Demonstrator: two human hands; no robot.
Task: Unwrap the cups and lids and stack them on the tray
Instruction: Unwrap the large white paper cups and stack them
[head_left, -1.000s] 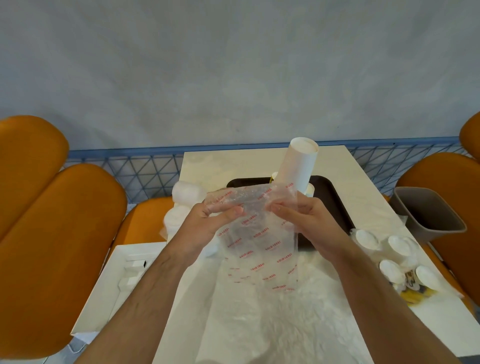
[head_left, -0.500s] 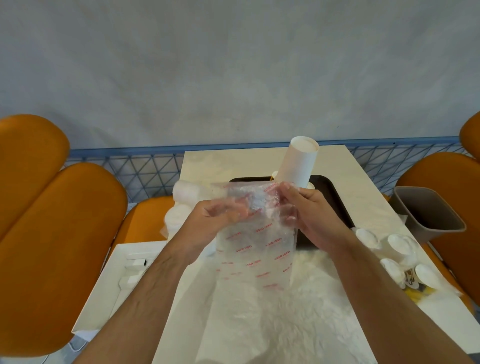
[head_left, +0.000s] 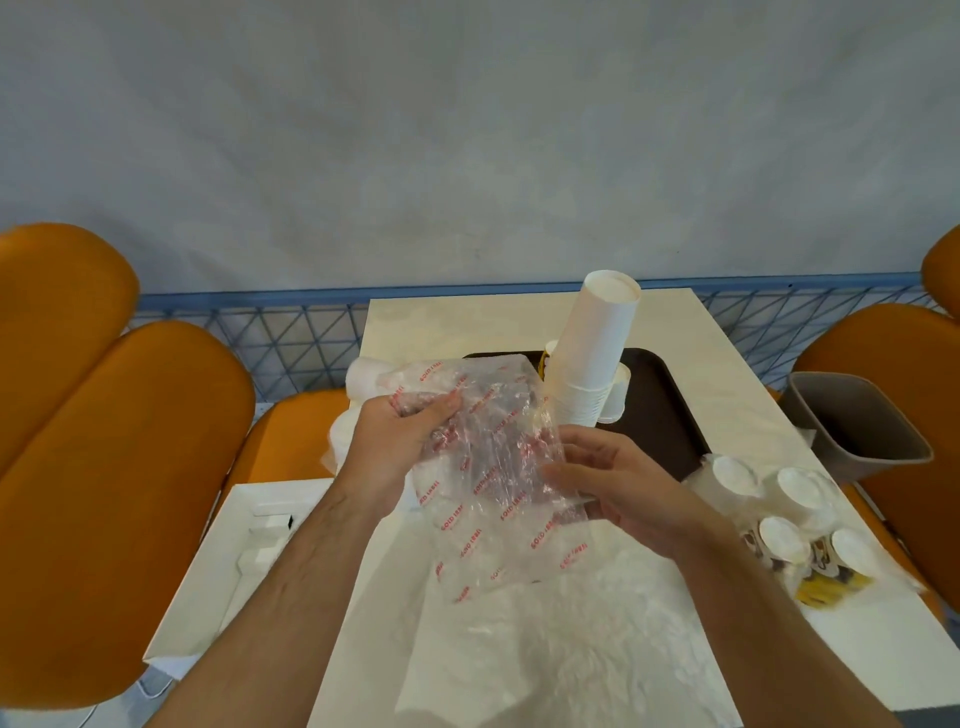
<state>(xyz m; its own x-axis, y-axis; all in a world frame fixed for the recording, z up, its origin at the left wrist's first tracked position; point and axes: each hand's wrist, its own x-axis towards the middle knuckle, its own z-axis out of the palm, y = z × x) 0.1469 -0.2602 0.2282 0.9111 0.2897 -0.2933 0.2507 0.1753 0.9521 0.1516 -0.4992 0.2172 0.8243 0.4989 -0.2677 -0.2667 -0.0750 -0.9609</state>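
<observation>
Nearest, a large white wrapper (head_left: 545, 639) is lying on the table (head_left: 727, 374). Above it, left hand (head_left: 400, 441) is gripping the empty clear sleeve (head_left: 498, 467), fingers curled into the bunched plastic; right hand (head_left: 618, 488) is supporting it from beneath, fingers loosely extended. Step judged: crumpling spent wrap. Next: discarding it, probably into the bin (head_left: 857, 426), then fetching wrapped cups (head_left: 784, 525). Beyond, the cup stack (head_left: 592, 353) is standing on the tray (head_left: 670, 415). Versus earlier: sleeve was stretched between both hands; right is now releasing.

Grey bin (head_left: 857, 421) right of table (head_left: 727, 374); orange chairs (head_left: 104, 457) both sides; blue mesh railing (head_left: 270, 332) behind.
</observation>
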